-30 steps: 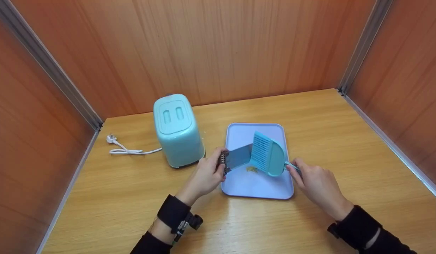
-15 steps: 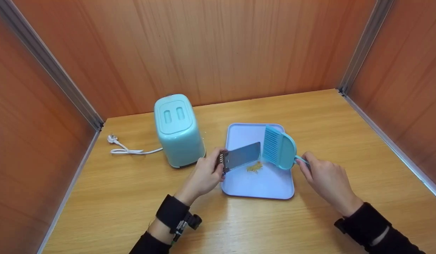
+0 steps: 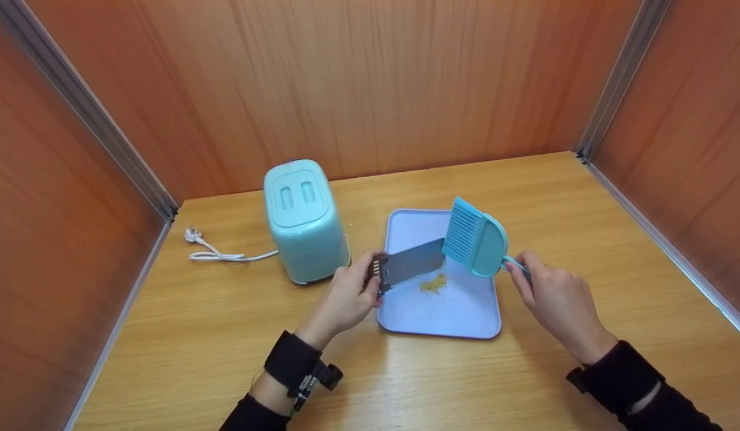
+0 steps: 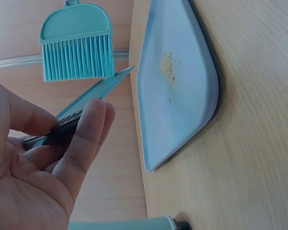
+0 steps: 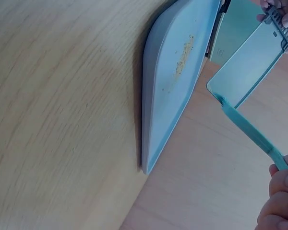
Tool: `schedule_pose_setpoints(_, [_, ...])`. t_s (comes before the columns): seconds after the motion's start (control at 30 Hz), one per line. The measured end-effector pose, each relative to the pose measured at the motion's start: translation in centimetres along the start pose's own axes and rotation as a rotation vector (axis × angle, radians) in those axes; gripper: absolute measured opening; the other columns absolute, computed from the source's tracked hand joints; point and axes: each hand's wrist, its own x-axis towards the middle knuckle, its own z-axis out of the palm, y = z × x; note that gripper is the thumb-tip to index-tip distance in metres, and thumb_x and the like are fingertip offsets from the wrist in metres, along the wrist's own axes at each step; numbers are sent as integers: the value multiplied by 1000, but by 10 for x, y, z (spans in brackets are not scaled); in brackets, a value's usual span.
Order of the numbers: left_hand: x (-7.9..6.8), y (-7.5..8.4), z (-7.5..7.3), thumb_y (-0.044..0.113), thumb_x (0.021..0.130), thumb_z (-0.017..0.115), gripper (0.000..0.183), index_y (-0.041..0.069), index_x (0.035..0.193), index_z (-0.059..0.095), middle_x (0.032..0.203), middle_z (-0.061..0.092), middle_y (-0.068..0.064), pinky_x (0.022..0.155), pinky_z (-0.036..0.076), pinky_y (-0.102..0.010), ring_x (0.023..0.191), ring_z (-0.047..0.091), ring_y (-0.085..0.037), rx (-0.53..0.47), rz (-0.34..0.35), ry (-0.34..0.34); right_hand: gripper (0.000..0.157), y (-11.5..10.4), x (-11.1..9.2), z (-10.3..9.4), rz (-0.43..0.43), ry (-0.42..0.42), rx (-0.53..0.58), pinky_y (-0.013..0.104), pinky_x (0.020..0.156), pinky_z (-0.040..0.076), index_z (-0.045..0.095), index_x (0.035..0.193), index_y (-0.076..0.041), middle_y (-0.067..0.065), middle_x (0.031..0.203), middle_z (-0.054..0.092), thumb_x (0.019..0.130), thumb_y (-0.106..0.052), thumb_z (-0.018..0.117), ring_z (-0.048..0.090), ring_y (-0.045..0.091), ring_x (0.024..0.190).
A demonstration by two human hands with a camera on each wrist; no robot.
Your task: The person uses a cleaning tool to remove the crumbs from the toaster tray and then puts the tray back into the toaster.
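Observation:
My left hand pinches the dark end of a flat metal crumb tray, held tilted above a lilac tray. In the left wrist view, the thumb and fingers close on that dark end. With my right hand I grip the thin handle of a teal hand brush. The bristles are at the crumb tray's far end; in the right wrist view the brush appears to touch it. A small heap of yellowish crumbs lies on the lilac tray below.
A teal toaster with a lid on top stands to the left of the lilac tray. Its white cord and plug lie on the wooden table. Wood-look panels enclose the back and both sides.
The brush has moved right and then up, from the crumb tray's middle to its far end. More crumbs show on the lilac tray. My left hand has stayed nearly still.

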Motion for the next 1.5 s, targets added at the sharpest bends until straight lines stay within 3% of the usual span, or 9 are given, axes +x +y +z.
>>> schedule_pose_setpoints(0.2, [0, 0, 0, 4, 108, 48, 42, 10, 149, 53, 118, 75, -22, 67, 63, -27, 73, 73, -12, 11, 10, 7, 19, 2, -2, 4, -39, 19, -23, 21, 45, 24, 65, 102, -3, -5, 59, 43, 107, -22, 68, 32, 6, 45])
schedule_pose_setpoints(0.8, [0, -1, 0, 4, 109, 48, 43, 10, 151, 52, 120, 75, -19, 68, 61, -27, 76, 70, -13, 45, 11, 27, 23, 3, -3, 2, -2, -105, -41, 22, 46, 27, 67, 104, -1, -3, 60, 48, 107, -24, 67, 39, 9, 47])
schedule_pose_setpoints(0.97, [0, -2, 0, 3, 108, 47, 42, 11, 149, 53, 117, 75, -17, 68, 61, -27, 76, 70, -12, 49, 13, 35, 23, 2, -4, 1, 4, -82, -24, 22, 45, 26, 67, 104, -2, -4, 60, 48, 107, -24, 68, 37, 8, 46])
schedule_pose_setpoints(1.2, [0, -3, 0, 3, 107, 48, 41, 9, 147, 55, 111, 77, -17, 66, 61, -26, 74, 70, -12, 73, 23, 51, 13, -14, -7, -6, -89, 22, 58, 19, 45, 29, 69, 101, -6, -8, 60, 49, 103, -18, 74, 34, 0, 47])
schedule_pose_setpoints(1.33, [1, -2, 0, 4, 108, 47, 41, 10, 148, 54, 121, 76, -18, 69, 62, -28, 79, 72, -15, 64, 4, 37, 10, -28, -8, -9, -158, 44, 126, 18, 46, 32, 70, 99, -8, -8, 64, 56, 99, -14, 78, 36, -4, 50])
schedule_pose_setpoints(1.5, [1, -1, 3, 4, 108, 48, 40, 10, 146, 54, 115, 76, -20, 68, 63, -29, 78, 72, -16, 54, 18, 35, 13, -40, -10, -4, -224, 42, 166, 16, 46, 32, 68, 98, -9, -10, 66, 56, 97, -12, 80, 34, -6, 51])
